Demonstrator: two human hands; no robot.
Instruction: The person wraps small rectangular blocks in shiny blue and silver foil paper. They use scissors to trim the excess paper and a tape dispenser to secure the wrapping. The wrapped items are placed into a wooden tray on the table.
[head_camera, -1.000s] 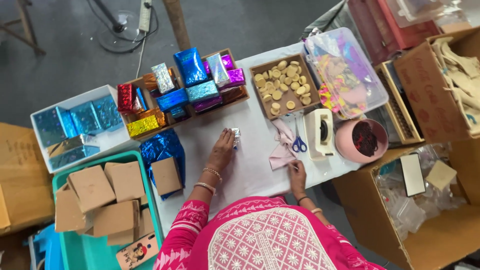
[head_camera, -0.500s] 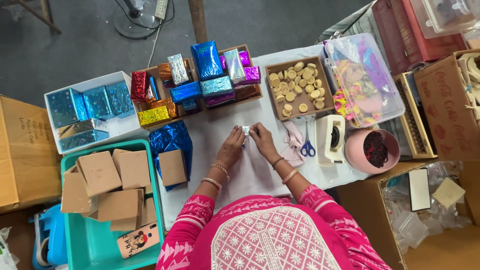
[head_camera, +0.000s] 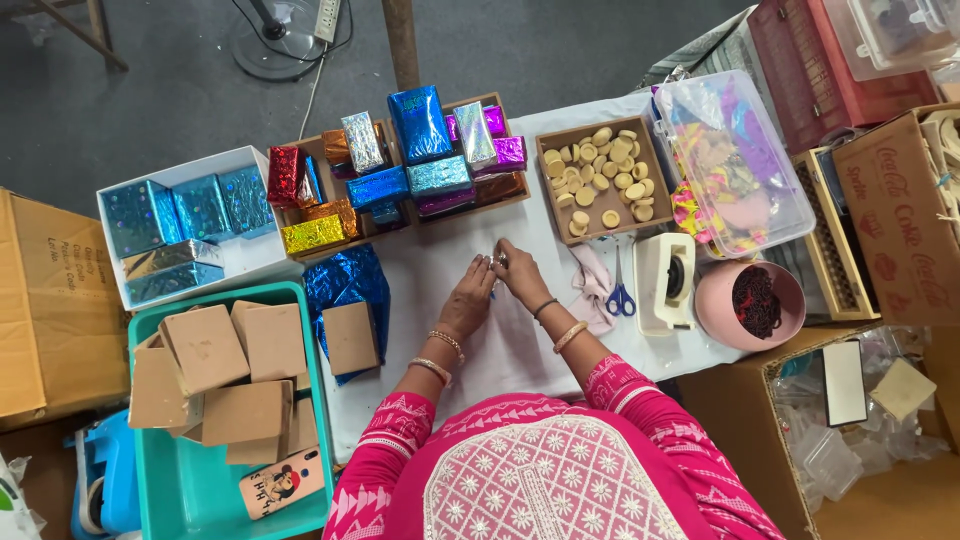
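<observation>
My left hand (head_camera: 466, 302) and my right hand (head_camera: 520, 276) meet at the fingertips over the white table cover (head_camera: 440, 262). Together they pinch a small silvery piece (head_camera: 497, 260); what it is stays too small to tell. Both wrists wear bangles and both sleeves are pink. A plain cardboard box (head_camera: 351, 337) lies on a sheet of blue shiny foil (head_camera: 345, 285) just left of my left hand. Blue-handled scissors (head_camera: 620, 296) and a white tape dispenser (head_camera: 664, 282) lie right of my right hand.
Foil-wrapped boxes (head_camera: 420, 150) in several colours are stacked at the back. A wooden tray of round tan pieces (head_camera: 600, 180), a clear lidded tub (head_camera: 735, 165) and a pink bowl (head_camera: 750, 305) stand right. A teal crate of cardboard boxes (head_camera: 220, 390) and a white box (head_camera: 185, 225) stand left.
My right hand left the table beside the scissors and joined my left hand on the small silvery piece. Since half a second ago the hands have stayed together.
</observation>
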